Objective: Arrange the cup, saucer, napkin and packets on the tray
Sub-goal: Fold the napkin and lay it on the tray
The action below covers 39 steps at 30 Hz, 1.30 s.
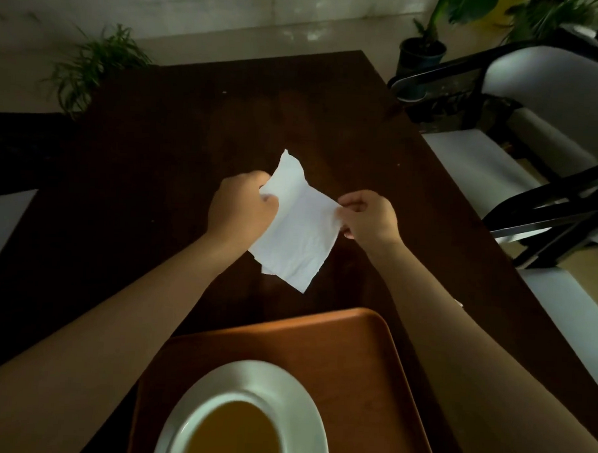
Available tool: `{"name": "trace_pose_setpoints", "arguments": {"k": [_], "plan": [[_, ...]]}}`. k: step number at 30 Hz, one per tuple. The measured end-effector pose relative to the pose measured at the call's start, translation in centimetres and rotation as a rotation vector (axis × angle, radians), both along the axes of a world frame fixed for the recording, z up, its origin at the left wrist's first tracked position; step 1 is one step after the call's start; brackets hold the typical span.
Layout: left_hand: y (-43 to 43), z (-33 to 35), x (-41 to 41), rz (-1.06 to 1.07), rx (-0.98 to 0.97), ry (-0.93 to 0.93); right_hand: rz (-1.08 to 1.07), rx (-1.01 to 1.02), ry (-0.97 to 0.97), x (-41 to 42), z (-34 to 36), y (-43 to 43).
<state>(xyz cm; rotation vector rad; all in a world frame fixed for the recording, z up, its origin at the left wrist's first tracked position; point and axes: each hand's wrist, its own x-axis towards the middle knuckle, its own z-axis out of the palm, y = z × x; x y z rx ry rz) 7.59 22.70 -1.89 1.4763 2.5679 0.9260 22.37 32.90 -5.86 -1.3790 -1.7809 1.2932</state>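
Observation:
A white paper napkin [297,226] hangs in the air above the dark table, beyond the tray. My left hand [238,208] grips its left edge and my right hand [370,219] pinches its right edge. At the bottom of the view an orange-brown tray [353,352] lies on the table. On the tray a white saucer [284,379] carries a white cup [193,427] filled with a brownish drink. No packets are in view.
The dark wooden table [192,125] stretches away ahead. A white-cushioned chair with a black frame [548,141] stands at its right side. Potted plants [423,50] sit on the floor at the far right and another plant [92,63] at the far left.

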Motion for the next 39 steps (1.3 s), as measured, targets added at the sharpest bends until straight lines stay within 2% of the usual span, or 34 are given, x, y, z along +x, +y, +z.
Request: {"name": "trace_pose_setpoints", "arguments": {"k": [3,6,7,8,14,20,24,28,30,32,35,37,39], "plan": [[0.2,-0.6,0.5,-0.015,-0.07,-0.08,0.038,0.025,0.002,-2.5,0.0,0.1],[0.6,-1.0,1.7,-0.055,-0.151,-0.545,0.045,-0.009,0.015,-4.0,-0.2,0.5],[0.6,-1.2,2.0,-0.047,-0.161,-0.662,0.038,-0.035,0.028,-4.2,-0.4,0.6],[0.5,-1.5,2.2,-0.033,-0.149,-0.703,0.03,-0.062,0.043,-4.1,-0.5,0.8],[-0.8,-3.3,-0.3,0.09,-0.04,-0.642,0.041,-0.171,0.127,-4.3,-1.2,0.8],[-0.6,-4.2,0.4,-0.051,-0.118,-0.719,0.094,-0.004,-0.061,-5.0,-0.7,-0.3],[-0.2,-4.2,1.3,-0.064,-0.086,-0.66,0.166,-0.101,0.079,-5.8,1.1,-1.0],[-0.7,-3.1,1.4,0.084,0.015,-0.545,0.287,-0.146,0.192,-6.0,3.0,-1.5],[-0.9,-2.2,1.1,0.156,0.075,-0.645,0.239,-0.044,0.13,-5.7,3.4,-1.4],[-1.2,-1.2,0.4,0.168,0.134,-0.82,0.191,0.003,0.025,-5.1,3.4,-1.2],[-1.1,-0.1,-1.0,0.122,0.178,-1.09,0.311,-0.206,-0.013,-3.5,2.6,-0.9],[-0.6,-0.3,-1.7,0.142,0.13,-1.168,0.334,-0.311,0.041,-2.5,2.0,-1.0],[-0.3,-1.0,-1.9,0.163,0.042,-1.211,0.275,-0.326,0.092,-1.7,1.2,-1.1]]}}
